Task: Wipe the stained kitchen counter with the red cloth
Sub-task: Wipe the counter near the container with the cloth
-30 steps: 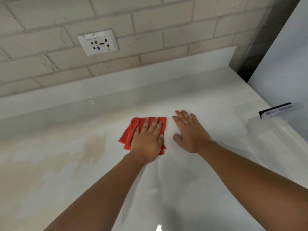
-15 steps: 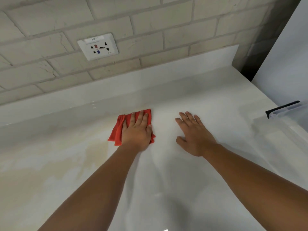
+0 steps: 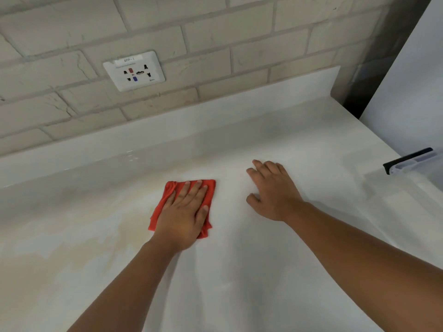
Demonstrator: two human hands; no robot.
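1. The left hand (image 3: 184, 216) lies palm-down on the cloth (image 3: 173, 186). Its fingers are straight and slightly spread, pressing the fabric flat rather than curling round it.
2. The cloth is red and folded into a rough rectangle. It lies flat on the counter (image 3: 239, 283) near the middle of the view, and its edges show beyond the fingertips, along the left side and at the lower right by the thumb.
3. The right hand (image 3: 273, 192) rests on the bare counter just right of the cloth without touching it. It holds nothing; its fingers are relaxed and a little bent, and the thumb is set apart.
4. A stain (image 3: 79, 255), a pale brown wash with ragged edges, spreads over the counter to the left of the cloth, and its nearest patch reaches the cloth's left edge.
5. A low white upstand (image 3: 167, 130) runs along the back of the counter.
6. Above it is a wall (image 3: 215, 37) of pale brick-shaped tiles, with a white socket (image 3: 134, 71) fixed up and to the left of the cloth.
7. At the far right edge is a clear container (image 3: 412, 161) with a black rim, well apart from both hands.
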